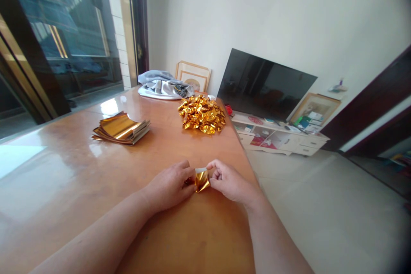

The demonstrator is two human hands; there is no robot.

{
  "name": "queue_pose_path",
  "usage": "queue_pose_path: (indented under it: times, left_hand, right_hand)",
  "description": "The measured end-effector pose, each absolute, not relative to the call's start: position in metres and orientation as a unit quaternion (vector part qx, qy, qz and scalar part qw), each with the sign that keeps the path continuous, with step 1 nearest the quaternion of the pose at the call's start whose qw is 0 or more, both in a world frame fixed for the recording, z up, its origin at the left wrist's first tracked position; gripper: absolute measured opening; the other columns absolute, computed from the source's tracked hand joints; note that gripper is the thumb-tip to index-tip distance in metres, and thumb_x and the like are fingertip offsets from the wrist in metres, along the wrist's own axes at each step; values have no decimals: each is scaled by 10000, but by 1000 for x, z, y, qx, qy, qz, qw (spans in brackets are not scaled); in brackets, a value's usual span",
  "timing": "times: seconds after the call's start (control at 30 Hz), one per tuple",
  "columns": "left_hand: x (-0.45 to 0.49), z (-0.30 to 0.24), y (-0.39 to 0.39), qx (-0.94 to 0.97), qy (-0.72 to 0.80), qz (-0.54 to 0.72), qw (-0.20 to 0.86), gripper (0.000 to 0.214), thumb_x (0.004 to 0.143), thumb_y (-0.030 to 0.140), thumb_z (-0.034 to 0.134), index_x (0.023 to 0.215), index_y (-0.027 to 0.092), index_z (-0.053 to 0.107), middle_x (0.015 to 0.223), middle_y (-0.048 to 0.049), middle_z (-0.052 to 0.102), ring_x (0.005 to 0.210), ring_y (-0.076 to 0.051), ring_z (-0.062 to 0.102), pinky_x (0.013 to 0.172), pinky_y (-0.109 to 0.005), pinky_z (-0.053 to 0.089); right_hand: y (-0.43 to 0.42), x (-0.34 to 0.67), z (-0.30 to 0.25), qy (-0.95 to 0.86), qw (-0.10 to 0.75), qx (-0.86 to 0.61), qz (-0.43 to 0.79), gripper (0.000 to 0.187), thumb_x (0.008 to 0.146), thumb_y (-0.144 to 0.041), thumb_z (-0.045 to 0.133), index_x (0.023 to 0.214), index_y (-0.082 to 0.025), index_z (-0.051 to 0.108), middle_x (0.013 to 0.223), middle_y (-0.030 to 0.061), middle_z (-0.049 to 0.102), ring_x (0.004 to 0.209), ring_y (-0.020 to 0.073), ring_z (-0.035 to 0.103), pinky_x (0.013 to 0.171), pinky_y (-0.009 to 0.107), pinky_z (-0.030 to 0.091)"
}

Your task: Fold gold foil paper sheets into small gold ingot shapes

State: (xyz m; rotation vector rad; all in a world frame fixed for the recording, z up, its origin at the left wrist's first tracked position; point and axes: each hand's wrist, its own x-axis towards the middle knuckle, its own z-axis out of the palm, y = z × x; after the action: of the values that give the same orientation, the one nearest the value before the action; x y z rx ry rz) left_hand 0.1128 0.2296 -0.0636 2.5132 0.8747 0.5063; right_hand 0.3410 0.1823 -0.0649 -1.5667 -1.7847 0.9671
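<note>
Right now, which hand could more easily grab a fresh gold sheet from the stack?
Probably the left hand: the stack of gold sheets lies ahead on that side; the right hand would cross over. Both pinch the gold piece.

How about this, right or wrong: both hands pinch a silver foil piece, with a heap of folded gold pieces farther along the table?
Wrong colour: the head view shows the foil piece between left hand and right hand is gold, not silver.

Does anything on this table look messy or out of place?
Mildly: the stack of gold sheets is fanned unevenly with curled corners, and a crumpled cloth lies heaped at the far end of the table. Nothing looks spilled or damaged.
</note>
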Motion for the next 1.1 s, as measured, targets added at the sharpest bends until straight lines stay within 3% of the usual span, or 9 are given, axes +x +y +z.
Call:
queue_pose_path:
  times: [0.13,0.27,0.4,0.53,0.8,0.93,1.0,1.1]
  left_hand:
    - [113,-61,229,907,315,177,215,95,883,285,583,859,219,647,902,-32,565,761,-163,572,657,-262,422]
    - [112,-59,228,905,319,175,222,73,866,266,596,864,216,649,911,-34,569,771,-166,574,666,-263,430]
    - [112,-60,228,905,309,182,230,88,869,250,588,902,223,666,929,-36,578,812,-175,585,702,-268,445]
    - [112,-58,227,908,299,185,228,126,890,229,558,929,242,677,941,-31,584,848,-178,593,726,-267,448]
    - [112,-54,226,923,295,175,176,117,895,205,544,879,225,658,920,-38,589,868,-193,583,743,-283,436]
    - [111,-49,221,926,304,164,152,87,866,283,614,919,225,651,924,-42,598,888,-217,576,769,-312,438]
    - [112,-47,218,927,310,160,140,188,809,347,691,939,221,638,938,-45,602,905,-236,572,774,-327,439]
    - [114,-48,215,929,316,156,111,183,800,335,693,919,217,620,942,-51,609,907,-246,569,772,-339,433]
  right_hand:
    - [183,339,-65,-653,299,-594,361,306,797,-135,617,1088,-210,559,787,-37,606,682,122,559,625,219,424]
    - [182,335,-59,-610,310,-603,411,252,927,-263,526,1170,-193,520,704,-26,624,666,143,613,626,242,446]
    - [185,329,-65,-587,353,-612,395,482,918,-406,605,1326,-184,476,729,-27,611,677,153,617,625,257,462]
    - [191,322,-75,-568,389,-634,353,614,848,-293,670,1407,-164,453,779,-16,619,710,149,607,617,245,458]
    - [188,314,-70,-510,402,-629,427,509,774,-95,552,1271,-192,496,668,-60,567,501,119,561,445,211,410]
    - [184,311,-64,-448,440,-623,466,474,766,-78,546,1216,-201,461,688,-51,602,501,128,613,463,213,462]
    - [184,307,-62,-417,453,-617,490,462,769,-78,556,1199,-205,446,713,-45,623,496,126,626,478,217,481]
    - [182,301,-59,-399,450,-605,523,462,772,-81,563,1193,-209,425,757,-30,657,493,121,632,495,225,502]
